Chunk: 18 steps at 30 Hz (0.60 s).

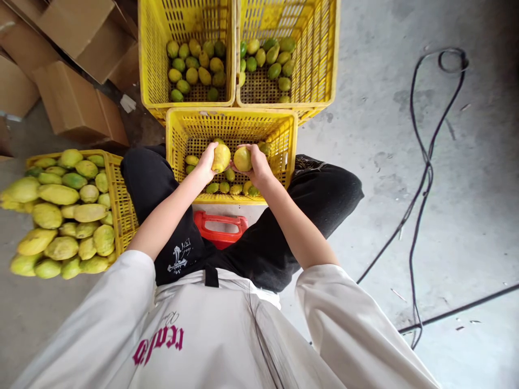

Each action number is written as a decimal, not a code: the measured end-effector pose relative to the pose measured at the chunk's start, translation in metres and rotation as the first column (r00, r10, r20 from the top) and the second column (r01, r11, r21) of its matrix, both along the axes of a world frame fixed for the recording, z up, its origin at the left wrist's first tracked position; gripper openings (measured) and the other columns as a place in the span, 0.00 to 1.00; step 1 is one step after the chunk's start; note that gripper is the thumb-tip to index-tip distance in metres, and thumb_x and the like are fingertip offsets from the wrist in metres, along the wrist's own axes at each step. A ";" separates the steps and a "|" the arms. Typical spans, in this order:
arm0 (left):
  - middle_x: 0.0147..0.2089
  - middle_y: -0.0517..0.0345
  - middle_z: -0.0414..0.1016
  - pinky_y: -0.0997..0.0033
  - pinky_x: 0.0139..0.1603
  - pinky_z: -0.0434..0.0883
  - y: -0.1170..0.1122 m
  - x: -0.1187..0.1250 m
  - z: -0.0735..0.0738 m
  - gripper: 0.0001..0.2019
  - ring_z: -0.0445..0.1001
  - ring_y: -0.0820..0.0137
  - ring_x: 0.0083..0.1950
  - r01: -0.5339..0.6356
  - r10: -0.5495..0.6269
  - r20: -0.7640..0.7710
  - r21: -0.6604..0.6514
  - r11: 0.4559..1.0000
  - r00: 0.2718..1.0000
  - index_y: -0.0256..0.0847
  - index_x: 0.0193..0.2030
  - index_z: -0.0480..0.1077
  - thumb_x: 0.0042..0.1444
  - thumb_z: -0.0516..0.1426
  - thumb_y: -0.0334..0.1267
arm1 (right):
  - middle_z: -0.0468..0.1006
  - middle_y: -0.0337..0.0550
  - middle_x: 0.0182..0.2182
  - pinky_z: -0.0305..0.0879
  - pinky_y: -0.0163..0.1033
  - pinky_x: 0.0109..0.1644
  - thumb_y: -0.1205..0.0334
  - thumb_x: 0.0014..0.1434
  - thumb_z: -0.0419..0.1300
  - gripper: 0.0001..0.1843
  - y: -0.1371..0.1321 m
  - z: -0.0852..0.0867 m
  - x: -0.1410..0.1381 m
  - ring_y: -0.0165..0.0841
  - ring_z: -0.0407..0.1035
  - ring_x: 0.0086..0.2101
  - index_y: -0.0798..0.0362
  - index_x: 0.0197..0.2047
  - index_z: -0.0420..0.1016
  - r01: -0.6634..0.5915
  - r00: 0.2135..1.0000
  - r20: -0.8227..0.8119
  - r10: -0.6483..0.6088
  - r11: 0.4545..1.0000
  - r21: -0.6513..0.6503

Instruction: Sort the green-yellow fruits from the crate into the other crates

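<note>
Fruit (221, 158), yellow-skinned, sits in the curled left hand (208, 160); the right hand (258, 161) is wrapped round a greener fruit (242, 159) (the two nearly meet). Both are over the nearest crate (251, 112). Handling the pair seems the step; setting either down would call for a gently loosened grip.

Around you lay: fruit (235, 189) in near crate (251, 121), centre; paired crates (318, 59) behind; side crate (125, 213), left; cartons (75, 100), upper left; cable (428, 165), right.
</note>
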<state>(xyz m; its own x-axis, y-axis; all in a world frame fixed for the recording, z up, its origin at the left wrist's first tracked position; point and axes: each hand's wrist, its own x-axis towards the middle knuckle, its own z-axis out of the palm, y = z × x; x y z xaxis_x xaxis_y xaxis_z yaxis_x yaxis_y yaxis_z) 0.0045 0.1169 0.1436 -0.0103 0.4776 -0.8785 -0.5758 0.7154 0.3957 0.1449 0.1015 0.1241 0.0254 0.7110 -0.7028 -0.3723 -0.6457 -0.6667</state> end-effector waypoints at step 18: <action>0.24 0.58 0.75 0.71 0.32 0.77 -0.003 0.004 0.010 0.15 0.74 0.71 0.28 0.048 -0.038 -0.138 0.074 0.996 0.990 0.45 0.32 0.73 0.72 0.60 0.42 | 0.76 0.41 0.36 0.85 0.46 0.42 0.45 0.65 0.65 0.15 0.002 -0.009 0.002 0.40 0.79 0.43 0.47 0.39 0.70 0.037 0.999 0.022 -0.036 0.998 -0.052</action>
<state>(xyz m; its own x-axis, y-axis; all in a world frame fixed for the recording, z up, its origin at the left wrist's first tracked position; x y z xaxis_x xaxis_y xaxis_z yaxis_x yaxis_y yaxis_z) 0.0081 0.1140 0.1539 -0.1057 0.5464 -0.8308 -0.4818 0.7027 0.5235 0.1473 0.1034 0.1148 0.0655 0.6713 -0.7383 -0.3826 -0.6664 -0.6399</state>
